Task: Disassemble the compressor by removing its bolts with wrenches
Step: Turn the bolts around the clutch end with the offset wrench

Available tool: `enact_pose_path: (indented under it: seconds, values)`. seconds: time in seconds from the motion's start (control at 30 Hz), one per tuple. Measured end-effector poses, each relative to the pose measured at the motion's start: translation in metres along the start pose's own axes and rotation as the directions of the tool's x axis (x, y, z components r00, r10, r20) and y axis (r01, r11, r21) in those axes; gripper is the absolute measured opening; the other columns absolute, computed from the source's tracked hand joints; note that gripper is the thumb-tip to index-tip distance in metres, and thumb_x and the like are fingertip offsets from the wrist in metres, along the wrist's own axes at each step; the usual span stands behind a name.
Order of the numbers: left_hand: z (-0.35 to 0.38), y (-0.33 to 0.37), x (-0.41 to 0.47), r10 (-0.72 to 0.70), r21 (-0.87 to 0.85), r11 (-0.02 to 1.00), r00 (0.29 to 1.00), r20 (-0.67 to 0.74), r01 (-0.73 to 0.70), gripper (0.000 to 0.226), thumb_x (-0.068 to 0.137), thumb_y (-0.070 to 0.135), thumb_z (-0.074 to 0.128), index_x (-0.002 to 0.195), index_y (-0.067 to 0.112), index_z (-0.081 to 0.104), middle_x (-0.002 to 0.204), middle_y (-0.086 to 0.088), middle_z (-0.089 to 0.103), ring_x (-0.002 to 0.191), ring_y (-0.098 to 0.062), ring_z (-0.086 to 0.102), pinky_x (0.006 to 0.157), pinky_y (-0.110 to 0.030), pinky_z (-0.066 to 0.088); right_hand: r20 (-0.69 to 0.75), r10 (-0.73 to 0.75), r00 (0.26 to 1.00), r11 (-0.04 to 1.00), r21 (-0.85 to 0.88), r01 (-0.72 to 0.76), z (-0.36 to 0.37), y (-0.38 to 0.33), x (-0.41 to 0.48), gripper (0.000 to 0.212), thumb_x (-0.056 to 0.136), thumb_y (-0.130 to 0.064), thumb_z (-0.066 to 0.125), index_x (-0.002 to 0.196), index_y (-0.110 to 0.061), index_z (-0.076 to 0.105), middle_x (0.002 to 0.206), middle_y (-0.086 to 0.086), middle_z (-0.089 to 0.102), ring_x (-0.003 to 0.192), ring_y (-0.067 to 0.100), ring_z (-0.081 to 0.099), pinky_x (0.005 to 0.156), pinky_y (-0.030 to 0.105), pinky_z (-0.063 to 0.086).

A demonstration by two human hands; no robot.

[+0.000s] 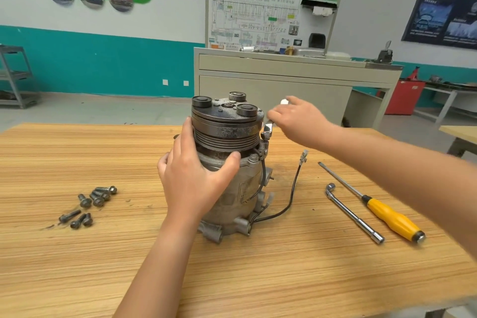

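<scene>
1. At the middle of the wooden table (77, 266), the compressor (227, 134) stands upright, pulley end up.
2. The left hand (191, 178) wraps its near-left side, thumb and fingers curled round the body.
3. The right hand (296, 119) grips a wrench (267, 131) at its far-right edge.
4. Loose bolts (90, 204) lie left; an L-shaped socket wrench (353, 214) and a yellow-handled screwdriver (387, 214) lie right.

Wood table (284, 279) carried compressor (242, 188) upright at ctr, loose bolts (90, 204) L, socket wrench (353, 214) & yellow-handled screwdriver (392, 217) R.
</scene>
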State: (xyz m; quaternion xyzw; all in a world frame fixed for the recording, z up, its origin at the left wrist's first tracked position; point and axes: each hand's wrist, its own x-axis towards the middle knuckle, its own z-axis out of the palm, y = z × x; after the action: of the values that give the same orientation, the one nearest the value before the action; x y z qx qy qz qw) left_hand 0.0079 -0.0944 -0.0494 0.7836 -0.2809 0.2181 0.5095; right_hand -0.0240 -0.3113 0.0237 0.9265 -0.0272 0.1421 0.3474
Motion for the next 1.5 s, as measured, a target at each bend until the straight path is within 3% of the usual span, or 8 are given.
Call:
enact_pose_path:
  seconds: [0.17, 0.23, 0.3, 0.57, 0.9, 1.1, 1.37, 1.5]
  values:
    - [-0.002, 0.0, -0.001, -0.002, -0.011, 1.0, 1.0, 0.02, 0.002, 0.103, 0.058, 0.073, 0.035, 0.146, 0.021, 0.025, 0.14, 0.009, 0.044, 0.129, -0.008, 0.038, 0.107, -0.035, 0.018, -0.139, 0.219, 0.966, 0.943, 0.285, -0.173, 0.011, -0.007, 0.002, 0.029, 0.094, -0.001, 0.037, 0.119, -0.002, 0.052, 0.099, 0.016, 0.066, 0.092, 0.031, 0.061, 0.1, 0.041, 0.031]
    - [-0.002, -0.001, -0.001, 0.002, -0.015, 1.0, 1.0, 0.016, -0.002, 0.102, 0.058, 0.072, 0.036, 0.146, 0.021, 0.026, 0.138, 0.01, 0.045, 0.128, -0.008, 0.038, 0.106, -0.035, 0.018, -0.193, 0.406, 0.893, 0.829, 0.489, -0.272, -0.001, -0.003, -0.014, 0.027, 0.098, -0.012, 0.038, 0.12, -0.002, 0.05, 0.084, 0.016, 0.063, 0.077, 0.034, 0.06, 0.073, 0.042, 0.042]
    - [-0.001, -0.001, 0.0, 0.002, -0.016, 1.0, 1.0, 0.004, -0.002, 0.101, 0.058, 0.072, 0.036, 0.145, 0.021, 0.027, 0.138, 0.01, 0.045, 0.128, -0.008, 0.039, 0.106, -0.034, 0.019, -0.195, 0.475, 0.858, 0.754, 0.594, -0.282, -0.018, -0.001, -0.033, 0.029, 0.098, -0.017, 0.037, 0.124, -0.005, 0.045, 0.076, 0.015, 0.058, 0.069, 0.035, 0.056, 0.059, 0.037, 0.037]
    - [0.001, -0.002, 0.001, -0.007, -0.006, 1.0, 1.0, 0.008, 0.007, 0.103, 0.057, 0.072, 0.036, 0.145, 0.021, 0.027, 0.139, 0.008, 0.045, 0.128, -0.011, 0.039, 0.105, -0.036, 0.021, 0.19, 0.236, 0.953, 0.936, 0.218, -0.276, -0.055, -0.025, -0.084, 0.027, 0.093, -0.011, 0.038, 0.117, -0.02, 0.046, 0.061, -0.005, 0.038, 0.052, 0.012, 0.035, 0.042, 0.025, 0.024]
    - [0.001, -0.002, 0.002, -0.01, -0.019, 1.0, 1.0, 0.022, 0.01, 0.102, 0.057, 0.073, 0.036, 0.145, 0.023, 0.026, 0.139, 0.009, 0.044, 0.129, -0.011, 0.038, 0.105, -0.038, 0.021, 0.234, 0.309, 0.922, 0.922, 0.164, -0.351, -0.078, -0.033, -0.078, 0.022, 0.089, -0.007, 0.039, 0.107, -0.015, 0.048, 0.06, -0.003, 0.031, 0.053, 0.016, 0.031, 0.042, 0.026, 0.02]
    - [0.001, -0.002, 0.002, -0.013, -0.018, 1.0, 1.0, 0.027, 0.013, 0.105, 0.056, 0.074, 0.036, 0.146, 0.021, 0.025, 0.141, 0.008, 0.043, 0.13, -0.01, 0.037, 0.106, -0.038, 0.021, 0.289, 0.217, 0.932, 0.971, 0.032, -0.236, -0.093, -0.05, -0.065, 0.036, 0.088, 0.003, 0.043, 0.123, -0.006, 0.047, 0.061, 0.0, 0.025, 0.073, 0.023, 0.046, 0.051, 0.028, 0.033]
    - [0.0, -0.003, 0.002, -0.02, -0.015, 1.0, 0.999, 0.031, 0.02, 0.106, 0.055, 0.074, 0.035, 0.146, 0.022, 0.024, 0.142, 0.007, 0.042, 0.13, -0.015, 0.038, 0.106, -0.039, 0.021, 0.334, 0.151, 0.931, 0.986, 0.022, -0.168, -0.09, -0.041, -0.062, 0.015, 0.092, -0.018, 0.037, 0.099, -0.011, 0.049, 0.061, -0.002, 0.033, 0.05, 0.014, 0.031, 0.041, 0.024, 0.025]
    - [0.0, -0.003, 0.002, -0.014, -0.013, 1.0, 0.999, 0.036, 0.014, 0.106, 0.055, 0.074, 0.034, 0.146, 0.022, 0.024, 0.142, 0.007, 0.042, 0.13, -0.014, 0.038, 0.106, -0.039, 0.021, 0.375, 0.109, 0.921, 0.994, -0.038, -0.102, -0.086, -0.032, -0.059, 0.019, 0.09, -0.005, 0.041, 0.106, -0.007, 0.051, 0.06, -0.001, 0.035, 0.049, 0.014, 0.033, 0.044, 0.026, 0.03]
